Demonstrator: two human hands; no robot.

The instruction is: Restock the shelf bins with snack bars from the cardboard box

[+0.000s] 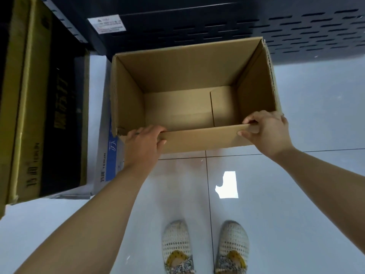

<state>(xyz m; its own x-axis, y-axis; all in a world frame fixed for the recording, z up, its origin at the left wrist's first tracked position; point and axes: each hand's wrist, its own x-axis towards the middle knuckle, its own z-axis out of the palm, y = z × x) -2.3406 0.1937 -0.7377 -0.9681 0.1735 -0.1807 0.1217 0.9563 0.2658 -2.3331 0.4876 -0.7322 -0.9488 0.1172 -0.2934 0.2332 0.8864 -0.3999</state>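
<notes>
One cardboard box (177,64); two hands: left hand (143,144), right hand (271,131); two shoes (176,244); two printed cartons (39,115).

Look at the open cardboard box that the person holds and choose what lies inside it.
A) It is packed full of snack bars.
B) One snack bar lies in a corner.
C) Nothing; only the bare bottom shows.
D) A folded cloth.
C: inside the cardboard box only its bare bottom flaps show, while the left hand and the right hand grip its near rim.

Glossy tile floor (308,119), dark slotted shelving (296,30), cartons (39,115) L side
</notes>
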